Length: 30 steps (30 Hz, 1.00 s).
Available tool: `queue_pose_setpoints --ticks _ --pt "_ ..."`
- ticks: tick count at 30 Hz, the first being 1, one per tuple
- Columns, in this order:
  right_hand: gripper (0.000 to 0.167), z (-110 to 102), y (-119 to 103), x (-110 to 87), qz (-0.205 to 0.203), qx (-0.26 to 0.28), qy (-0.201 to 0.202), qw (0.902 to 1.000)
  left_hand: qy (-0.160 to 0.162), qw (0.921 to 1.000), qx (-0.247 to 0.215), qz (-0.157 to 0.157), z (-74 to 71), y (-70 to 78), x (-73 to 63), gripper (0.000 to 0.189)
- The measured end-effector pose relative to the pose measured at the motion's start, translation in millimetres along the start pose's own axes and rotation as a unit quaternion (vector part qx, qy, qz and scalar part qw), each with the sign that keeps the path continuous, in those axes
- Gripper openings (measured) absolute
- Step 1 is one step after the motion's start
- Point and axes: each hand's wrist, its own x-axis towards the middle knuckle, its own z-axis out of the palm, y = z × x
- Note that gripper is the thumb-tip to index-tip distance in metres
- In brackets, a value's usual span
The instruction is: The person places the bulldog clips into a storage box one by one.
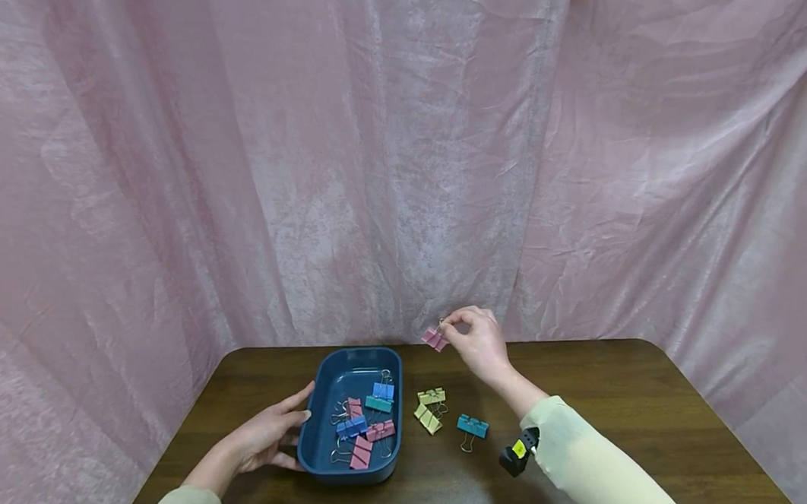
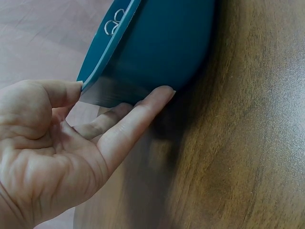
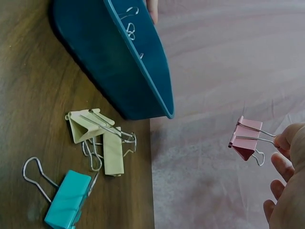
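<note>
My right hand [image 1: 480, 343] holds a pink binder clip [image 1: 435, 338] in the air above the far side of the table, pinching it by a wire handle. In the right wrist view the pink clip [image 3: 247, 137] hangs from the fingertips against the curtain. My left hand [image 1: 269, 435] rests against the left side of a blue plastic bin [image 1: 350, 477]; its thumb touches the rim and the fairly straight fingers lie along the outer wall. Inside the bin are several binder clips, among them a blue clip [image 1: 351, 427], a teal clip [image 1: 379, 404] and a pink clip [image 1: 361, 453].
Two yellow binder clips [image 1: 427, 418] lie together on the wooden table [image 1: 590, 410], right of the bin. A teal binder clip [image 1: 473, 426] lies farther right, near my right forearm. A pink curtain [image 1: 399, 168] hangs behind the table's far edge.
</note>
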Motion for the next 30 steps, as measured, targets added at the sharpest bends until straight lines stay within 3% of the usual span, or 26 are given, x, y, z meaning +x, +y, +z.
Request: queue_pose_setpoints --ticks 17,30 --pt "0.006 23 -10 1.4 0.024 0.0 -0.015 0.9996 0.005 1.0 0.0 -0.002 0.7 -0.4 -1.0 0.065" --pt "0.005 43 -18 1.0 0.007 -0.014 -0.025 0.9996 0.005 1.0 -0.001 -0.003 1.6 -0.1 -2.0 0.066"
